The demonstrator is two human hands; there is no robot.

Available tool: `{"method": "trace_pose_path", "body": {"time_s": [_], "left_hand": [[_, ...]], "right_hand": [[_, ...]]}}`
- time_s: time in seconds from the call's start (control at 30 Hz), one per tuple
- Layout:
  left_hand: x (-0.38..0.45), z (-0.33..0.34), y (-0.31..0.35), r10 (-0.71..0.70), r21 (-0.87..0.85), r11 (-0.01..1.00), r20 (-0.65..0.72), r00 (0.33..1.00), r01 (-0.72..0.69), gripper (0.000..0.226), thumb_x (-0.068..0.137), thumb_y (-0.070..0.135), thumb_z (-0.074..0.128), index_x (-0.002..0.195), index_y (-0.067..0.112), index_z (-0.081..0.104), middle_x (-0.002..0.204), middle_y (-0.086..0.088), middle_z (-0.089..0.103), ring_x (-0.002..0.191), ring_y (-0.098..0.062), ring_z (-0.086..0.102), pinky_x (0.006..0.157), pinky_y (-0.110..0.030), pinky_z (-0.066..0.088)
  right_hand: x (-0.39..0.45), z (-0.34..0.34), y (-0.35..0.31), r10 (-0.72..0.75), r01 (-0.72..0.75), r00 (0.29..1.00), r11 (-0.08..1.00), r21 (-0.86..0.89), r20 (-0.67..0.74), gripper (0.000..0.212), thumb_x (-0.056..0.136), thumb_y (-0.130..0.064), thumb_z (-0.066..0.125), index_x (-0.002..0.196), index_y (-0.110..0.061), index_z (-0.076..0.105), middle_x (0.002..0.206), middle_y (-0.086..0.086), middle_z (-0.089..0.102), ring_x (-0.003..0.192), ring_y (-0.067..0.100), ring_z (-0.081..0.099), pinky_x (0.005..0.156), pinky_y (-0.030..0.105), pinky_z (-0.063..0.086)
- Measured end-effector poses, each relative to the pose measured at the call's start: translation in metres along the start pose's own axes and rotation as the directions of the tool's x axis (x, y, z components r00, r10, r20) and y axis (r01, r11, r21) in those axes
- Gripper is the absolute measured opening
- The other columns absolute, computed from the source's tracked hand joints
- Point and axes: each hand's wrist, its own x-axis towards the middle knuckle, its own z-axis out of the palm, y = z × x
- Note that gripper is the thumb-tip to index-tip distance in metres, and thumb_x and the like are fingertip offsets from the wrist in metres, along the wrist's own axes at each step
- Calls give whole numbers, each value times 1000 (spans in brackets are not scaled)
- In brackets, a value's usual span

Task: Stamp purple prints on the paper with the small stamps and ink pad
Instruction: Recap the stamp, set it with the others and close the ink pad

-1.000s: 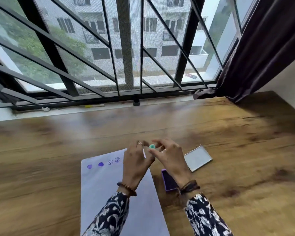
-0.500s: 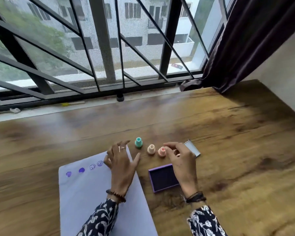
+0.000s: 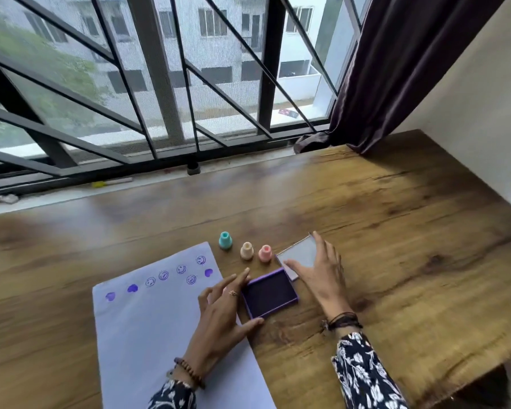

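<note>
A pale lilac paper point(image 3: 160, 326) lies on the wooden table point(image 3: 396, 231), with a row of purple hearts and smiley prints point(image 3: 163, 275) near its top edge. Three small stamps stand upright beyond it: teal point(image 3: 225, 241), cream point(image 3: 247, 250) and pink point(image 3: 265, 253). To the right of the paper sits the open purple ink pad point(image 3: 270, 293). My left hand point(image 3: 222, 311) brackets the pad's left edge between thumb and index finger. My right hand point(image 3: 322, 270) grips the pad's clear grey lid point(image 3: 300, 255), which sits just behind the pad's far right corner.
A barred window and its sill point(image 3: 115, 184) run along the table's far edge. A dark curtain point(image 3: 396, 69) hangs at the right, its hem on the table's back corner. A white wall borders the right side. The table's front right corner point(image 3: 484, 373) lies near my right sleeve.
One second ago both hands held the teal stamp together. It now stands in line with the other two. My left hand has moved to the ink pad and my right hand onto the lid.
</note>
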Motion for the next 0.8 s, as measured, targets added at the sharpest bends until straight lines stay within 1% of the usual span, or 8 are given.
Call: {"method": "trace_pose_path", "body": {"time_s": [0.17, 0.27, 0.4, 0.47, 0.57, 0.63, 0.7, 0.8], "left_hand": [[-5, 2, -4, -3, -16, 1000, -64, 998, 2, 92, 67, 42, 76, 137, 35, 16, 122, 14, 52, 117, -8, 41, 88, -22, 14], [-9, 6, -5, -25, -17, 1000, -89, 996, 24, 93, 67, 41, 77, 139, 30, 19, 120, 13, 53, 111, -7, 46, 87, -22, 13], [-12, 10, -2, -39, -44, 998, -118, 992, 34, 95, 64, 36, 81, 138, 26, 21, 117, 9, 54, 104, -10, 50, 82, -22, 16], [-12, 10, 0, -51, -68, 997, -140, 989, 42, 96, 63, 36, 82, 137, 28, 20, 114, 9, 49, 105, -7, 48, 81, -23, 17], [-16, 10, 0, -88, -67, 995, -172, 981, 77, 92, 63, 44, 76, 137, 23, 26, 114, 5, 54, 108, -8, 45, 83, -25, 18], [-18, 9, 1, -124, -70, 991, -189, 974, 112, 85, 64, 41, 68, 137, 22, 29, 116, 1, 58, 108, -15, 48, 86, -25, 17], [-19, 9, 1, -125, -75, 991, -191, 974, 113, 83, 66, 32, 71, 137, 21, 29, 118, -2, 58, 107, -20, 50, 86, -24, 16], [-20, 6, -1, -107, -89, 992, -179, 978, 92, 88, 66, 22, 78, 138, 21, 27, 118, 4, 57, 107, -16, 51, 85, -24, 17]], "right_hand": [[-3, -12, -1, 87, -53, 990, 962, 269, -115, 57, 79, -20, 69, 131, -12, 46, 120, 10, 45, 109, 26, 52, 86, 25, 39], [-13, -14, -7, 17, 58, 977, 937, 344, -211, 38, 87, -6, 58, 125, -7, 54, 108, 5, 43, 103, 24, 55, 84, 12, 36], [-41, -12, -24, -182, 273, 941, 907, 321, -286, 33, 92, -4, 47, 121, -14, 58, 116, -1, 51, 108, 8, 51, 88, 0, 34], [-60, -4, -31, -294, 356, 925, 891, 282, -240, 34, 93, -8, 48, 124, -19, 55, 118, -8, 54, 105, 2, 52, 89, 5, 39], [-92, 20, -37, -386, 399, 917, 896, 195, -102, 39, 87, -8, 55, 125, -18, 53, 115, -1, 58, 101, 10, 56, 89, 22, 48], [-106, 36, -36, -432, 436, 900, 896, 84, -56, 39, 80, -4, 61, 118, -13, 57, 111, 5, 59, 104, 17, 57, 93, 23, 44], [-111, 43, -35, -426, 427, 904, 904, 39, -29, 39, 78, -3, 63, 116, -11, 58, 110, 6, 59, 104, 20, 57, 94, 23, 45], [-106, 45, -33, -433, 433, 901, 902, -7, -17, 37, 80, -10, 63, 117, -10, 57, 112, 6, 59, 105, 20, 56, 95, 27, 47]]}}
